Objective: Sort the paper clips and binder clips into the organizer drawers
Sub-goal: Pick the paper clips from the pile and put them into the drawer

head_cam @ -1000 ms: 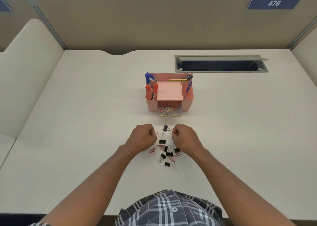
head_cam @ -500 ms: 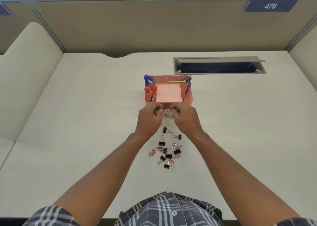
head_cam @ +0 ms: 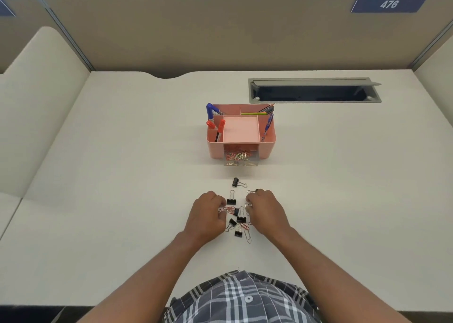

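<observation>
Head view: my left hand [head_cam: 208, 212] and right hand [head_cam: 266, 210] sit on either side of the little heap of clips [head_cam: 237, 218] on the desk [head_cam: 122, 200], which lies on my side of the pink organizer [head_cam: 241, 136], a short way from its front. Both hands have their fingers curled in toward the heap. My left fingertips touch the red paper clips [head_cam: 228, 209] at its near-left edge. My right fingertips are among the clips at its right edge, beside a binder clip [head_cam: 253, 191]. Whether either hand has pinched anything, I cannot tell, as the knuckles hide the tips.

The organizer's clear drawer [head_cam: 241, 159] stands pulled out at the bottom front, already carrying a tangle of coloured paper clips. One binder clip [head_cam: 236, 182] lies apart, between the heap and the drawer.

I judge this a gathering step: picking out paper clips for that open drawer. The next move calls for separating thin wire clips from the black binder clips tangled with them, lifting only one kind, and carrying it forward over the drawer's rim. The binder clips will likely need a different drawer.
</observation>
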{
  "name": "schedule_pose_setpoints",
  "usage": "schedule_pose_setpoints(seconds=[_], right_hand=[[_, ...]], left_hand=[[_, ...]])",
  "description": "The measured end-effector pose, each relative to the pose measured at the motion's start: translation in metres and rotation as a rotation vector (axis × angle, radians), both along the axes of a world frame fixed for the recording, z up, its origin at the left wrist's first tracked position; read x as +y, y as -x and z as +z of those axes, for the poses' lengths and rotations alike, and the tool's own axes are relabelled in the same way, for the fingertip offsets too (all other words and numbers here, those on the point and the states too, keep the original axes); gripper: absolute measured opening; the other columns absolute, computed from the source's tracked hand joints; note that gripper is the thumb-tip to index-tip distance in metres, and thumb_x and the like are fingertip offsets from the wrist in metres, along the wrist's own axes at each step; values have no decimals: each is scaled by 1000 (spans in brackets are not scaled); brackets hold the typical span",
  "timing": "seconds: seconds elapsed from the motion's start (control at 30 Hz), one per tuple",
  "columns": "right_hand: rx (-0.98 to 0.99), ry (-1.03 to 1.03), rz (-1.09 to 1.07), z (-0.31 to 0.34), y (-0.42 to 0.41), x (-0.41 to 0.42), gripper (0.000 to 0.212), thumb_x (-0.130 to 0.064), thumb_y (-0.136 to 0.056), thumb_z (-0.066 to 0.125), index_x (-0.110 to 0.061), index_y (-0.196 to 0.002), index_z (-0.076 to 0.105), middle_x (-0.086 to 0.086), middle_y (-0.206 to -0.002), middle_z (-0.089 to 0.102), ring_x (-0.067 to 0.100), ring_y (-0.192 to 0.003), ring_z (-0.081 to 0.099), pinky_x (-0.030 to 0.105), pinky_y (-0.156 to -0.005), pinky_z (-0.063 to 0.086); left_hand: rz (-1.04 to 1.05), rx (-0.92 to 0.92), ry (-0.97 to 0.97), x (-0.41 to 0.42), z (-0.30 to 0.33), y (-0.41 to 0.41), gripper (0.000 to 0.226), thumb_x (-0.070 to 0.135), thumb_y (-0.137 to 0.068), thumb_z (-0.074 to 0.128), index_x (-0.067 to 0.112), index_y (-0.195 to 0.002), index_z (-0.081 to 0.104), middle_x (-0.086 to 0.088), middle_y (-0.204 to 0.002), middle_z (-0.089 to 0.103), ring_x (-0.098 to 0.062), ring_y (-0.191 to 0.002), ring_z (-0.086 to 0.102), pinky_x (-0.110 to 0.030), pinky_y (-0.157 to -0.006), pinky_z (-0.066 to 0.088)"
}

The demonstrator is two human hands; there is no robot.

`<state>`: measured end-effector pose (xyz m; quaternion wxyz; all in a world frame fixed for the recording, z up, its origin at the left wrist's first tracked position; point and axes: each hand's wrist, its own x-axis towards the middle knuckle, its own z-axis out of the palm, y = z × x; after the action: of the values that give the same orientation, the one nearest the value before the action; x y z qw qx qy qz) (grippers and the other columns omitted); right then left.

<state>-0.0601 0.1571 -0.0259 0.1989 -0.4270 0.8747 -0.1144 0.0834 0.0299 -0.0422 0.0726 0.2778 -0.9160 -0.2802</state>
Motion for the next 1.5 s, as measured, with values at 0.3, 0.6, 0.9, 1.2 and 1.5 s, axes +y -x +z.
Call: schedule_pose_setpoints(seconds=[0.3, 0.6, 0.9, 1.2, 1.5], right_hand=[[11, 72, 38, -6, 2, -7, 16, -12, -91, 49, -12, -92, 65, 5, -92, 60, 26, -90, 51, 36, -73, 44], [-131, 113, -64, 7, 21, -4, 23, -16, -94, 46, -13, -95, 69, 4, -90, 67, 24, -87, 60, 36, -78, 49], [-234, 142, -224, 18, 38, 5, 20, -11, -89, 52, -17, -89, 71, -1, -78, 70, 24, -75, 66, 37, -74, 55], [18, 53, -14, 16, 18, 3, 23, -21, -94, 49, -12, -85, 68, 4, -87, 65, 26, -92, 57, 35, -68, 47], [133, -124, -76, 14, -12, -12, 15, -19, -94, 56, -10, -103, 65, 10, -110, 62, 29, -104, 55, 35, -72, 45]], left_hand=[[-33, -12, 62, -5, -2, 9, 2, 17, -85, 63, 16, -85, 65, 1, -85, 57, -21, -80, 54, -33, -70, 46], [46, -16, -39, -8, -1, 8, 7, 19, -91, 56, 19, -85, 60, 6, -84, 57, -13, -79, 52, -25, -69, 41], [42, -32, -44, -8, -3, 7, 7, 20, -90, 59, 19, -86, 65, 6, -85, 57, -13, -81, 53, -25, -69, 44], [49, -29, -25, -6, -3, 7, 9, 18, -90, 58, 18, -88, 67, 5, -87, 58, -14, -84, 53, -23, -70, 37], [23, 21, -19, -4, -2, 5, 10, 19, -86, 64, 17, -95, 66, 4, -90, 60, -15, -86, 57, -24, -76, 44]])
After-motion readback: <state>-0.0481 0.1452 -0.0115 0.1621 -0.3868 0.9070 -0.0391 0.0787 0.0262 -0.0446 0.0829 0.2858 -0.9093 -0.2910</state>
